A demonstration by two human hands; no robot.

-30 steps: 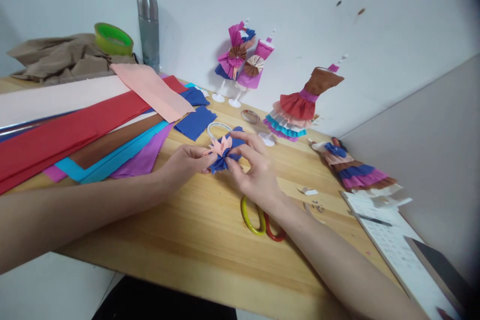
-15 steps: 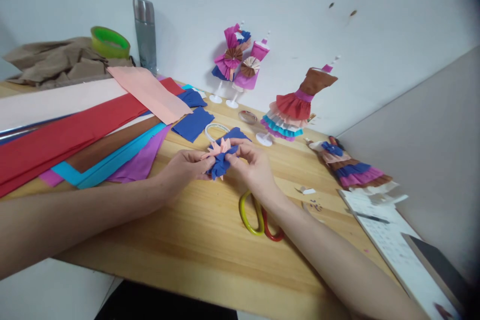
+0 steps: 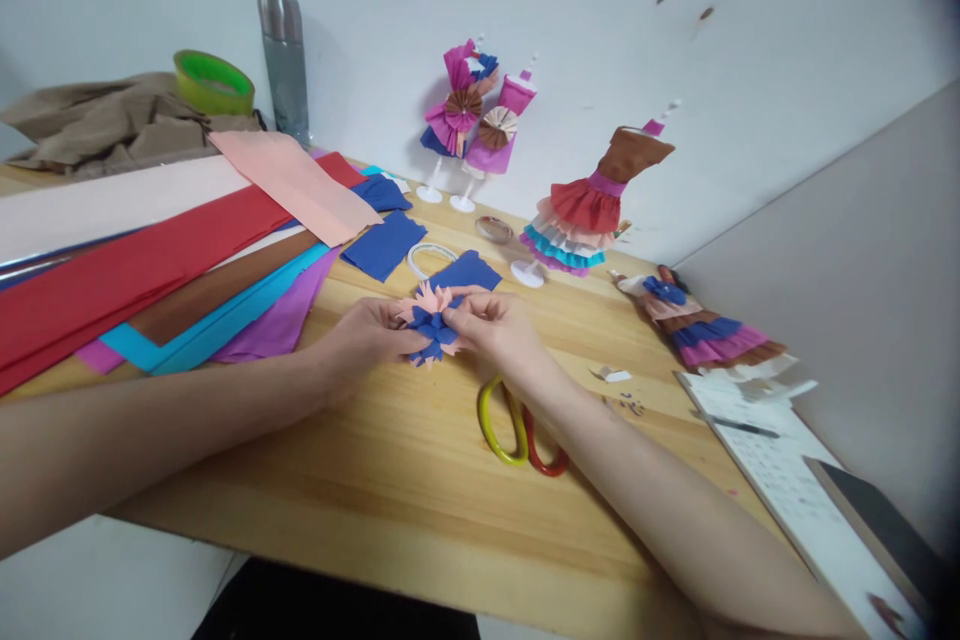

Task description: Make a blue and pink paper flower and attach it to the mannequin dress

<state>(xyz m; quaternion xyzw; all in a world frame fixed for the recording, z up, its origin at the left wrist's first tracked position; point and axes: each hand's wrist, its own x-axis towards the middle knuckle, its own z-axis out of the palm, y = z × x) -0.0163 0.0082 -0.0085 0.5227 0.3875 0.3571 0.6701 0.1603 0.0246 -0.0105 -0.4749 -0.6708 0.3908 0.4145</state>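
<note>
Between my two hands is a paper flower (image 3: 430, 322) with blue petals over peach ones, held just above the wooden table. My left hand (image 3: 367, 330) pinches its left edge, thumb at the lower side. From the right, my right hand (image 3: 491, 322) grips a blue petal between thumb and fingers. Behind the flower lie a blue crepe paper piece (image 3: 466, 270) and a white tape ring (image 3: 430, 260). Scissors with yellow and red handles (image 3: 504, 425) rest partly beneath my right forearm, their blades hidden.
Crepe paper strips (image 3: 150, 265) in several colours cover the left side, near a green tape roll (image 3: 214, 85) and a bottle (image 3: 285, 70). Mini dress forms (image 3: 600, 190) in paper dresses stand along the wall. At right lie a paper-dressed figure (image 3: 709, 330) and a white keyboard (image 3: 780, 460).
The flower has been spread wider and turned to face up more, so its blue centre and peach outer petals show. Both hands keep their hold in nearly the same place.
</note>
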